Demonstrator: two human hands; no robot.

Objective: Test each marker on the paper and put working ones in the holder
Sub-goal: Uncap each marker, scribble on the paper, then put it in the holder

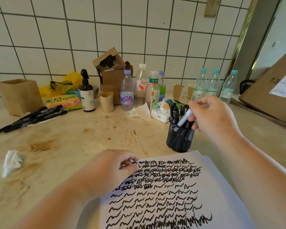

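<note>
While the paper (pixel 172 195) at 6 o'clock is filling w/ scribbles, the right hand (pixel 211 116), fingers clamped on a marker (pixel 185 117), is lowering it into the holder (pixel 180 138) at 3 o'clock, the left hand (pixel 111 169) is pressing the sheet w/ loosely curled fingers, and approx. half looks done, since untested markers (pixel 31 118) are lying at 10 o'clock on the counter (pixel 89 146).

A stained beige worktop (pixel 82 138) runs up to a white tiled wall (pixel 40 38). A crumpled tissue (pixel 12 161) lies at the left, another (pixel 141 111) near the bottles. At the back left stands a brown paper bag (pixel 20 95), beside it a yellow plastic bag (pixel 64 85) and a colourful snack packet (pixel 63 101). A dark pump bottle (pixel 87 93) stands next to a paper cup (pixel 106 101). Behind them are torn cardboard boxes (pixel 111 71), several plastic bottles (pixel 141 86), a pack of what may be wet wipes (pixel 161 111), and three water bottles (pixel 213 85). A large cardboard parcel (pixel 271 90) leans at the right.
</note>
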